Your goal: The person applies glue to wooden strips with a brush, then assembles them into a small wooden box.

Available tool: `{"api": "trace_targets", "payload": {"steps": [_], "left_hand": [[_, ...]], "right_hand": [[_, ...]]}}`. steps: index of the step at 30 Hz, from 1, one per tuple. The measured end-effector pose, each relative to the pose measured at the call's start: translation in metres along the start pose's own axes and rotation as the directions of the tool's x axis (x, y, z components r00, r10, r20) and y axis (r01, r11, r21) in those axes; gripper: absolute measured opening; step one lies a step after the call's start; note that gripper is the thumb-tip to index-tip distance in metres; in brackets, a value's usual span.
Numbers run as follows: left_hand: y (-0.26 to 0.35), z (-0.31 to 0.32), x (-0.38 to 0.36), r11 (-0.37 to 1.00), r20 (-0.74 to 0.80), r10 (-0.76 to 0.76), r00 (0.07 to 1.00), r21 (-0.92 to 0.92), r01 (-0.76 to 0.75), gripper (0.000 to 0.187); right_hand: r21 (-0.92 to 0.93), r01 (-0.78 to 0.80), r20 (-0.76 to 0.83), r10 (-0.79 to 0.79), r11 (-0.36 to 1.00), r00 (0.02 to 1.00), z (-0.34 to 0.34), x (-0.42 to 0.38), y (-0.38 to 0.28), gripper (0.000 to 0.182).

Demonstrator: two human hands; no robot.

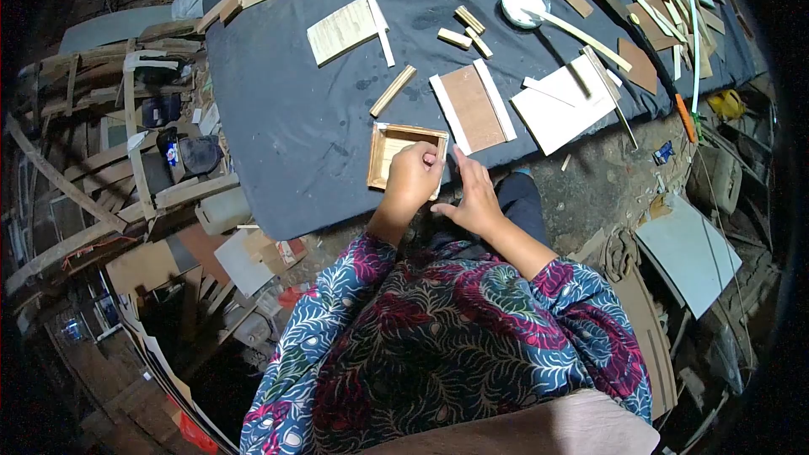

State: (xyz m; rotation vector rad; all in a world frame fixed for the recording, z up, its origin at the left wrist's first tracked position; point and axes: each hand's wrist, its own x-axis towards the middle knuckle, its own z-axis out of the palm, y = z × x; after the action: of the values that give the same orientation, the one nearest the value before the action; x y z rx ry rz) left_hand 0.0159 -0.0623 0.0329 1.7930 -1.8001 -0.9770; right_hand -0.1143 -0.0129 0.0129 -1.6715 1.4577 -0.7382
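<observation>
A small open-topped wooden box (pixel 374 156) sits at the front edge of the dark cloth-covered table. My left hand (pixel 408 177) is over the box's opening, fingers curled closed near its right wall; what they hold, if anything, is hidden. Just to the right, my right hand (pixel 476 200) has its fingers stretched out and its thumb apart, the fingertips close to the box's right side. Beyond the right hand lies a brown panel (pixel 474 109) with pale strips along two sides. A short wood strip (pixel 393 91) lies behind the box.
A bowl of white paste (pixel 516 5) with a stick (pixel 586 39) leaning in it stands at the back right. Several small wood blocks (pixel 455 38) lie nearby. A pale board (pixel 556 114) rests at the table's right edge, and a plywood piece (pixel 344 31) lies farther back. Scrap wood (pixel 657 13) fills the far right.
</observation>
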Motion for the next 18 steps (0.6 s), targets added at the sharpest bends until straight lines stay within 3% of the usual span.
{"api": "trace_targets", "payload": {"steps": [1,3,6,9,16,18], "left_hand": [[0.002,0.0,0.0,1.0,0.006,-0.014,1.0,0.003,0.014,0.013],[-0.001,0.001,0.0,1.0,0.012,-0.008,1.0,0.026,0.008,0.015],[-0.004,0.001,0.0,0.999,0.025,-0.005,1.0,0.053,0.004,0.017],[-0.004,0.001,0.0,0.998,0.032,-0.011,0.999,0.058,0.009,0.018],[-0.002,0.0,-0.002,0.999,0.03,-0.053,0.998,-0.011,0.053,0.015],[0.002,-0.003,-0.002,0.999,0.035,-0.048,0.998,0.014,0.047,0.018]], "right_hand": [[-0.002,0.0,0.0,0.0,1.0,1.0,-0.001,0.001,0.001,0.095],[0.076,-0.103,0.138,0.092,0.992,0.986,0.0,0.009,0.003,0.112],[0.108,-0.177,0.239,0.147,0.978,0.96,-0.003,0.02,0.004,0.116],[0.105,-0.141,0.28,0.106,0.984,0.954,-0.007,0.027,0.004,0.117],[0.093,-0.14,0.285,0.108,0.986,0.952,-0.008,0.027,0.002,0.117],[0.073,-0.071,0.184,0.056,0.995,0.981,-0.003,0.024,0.005,0.115]]}}
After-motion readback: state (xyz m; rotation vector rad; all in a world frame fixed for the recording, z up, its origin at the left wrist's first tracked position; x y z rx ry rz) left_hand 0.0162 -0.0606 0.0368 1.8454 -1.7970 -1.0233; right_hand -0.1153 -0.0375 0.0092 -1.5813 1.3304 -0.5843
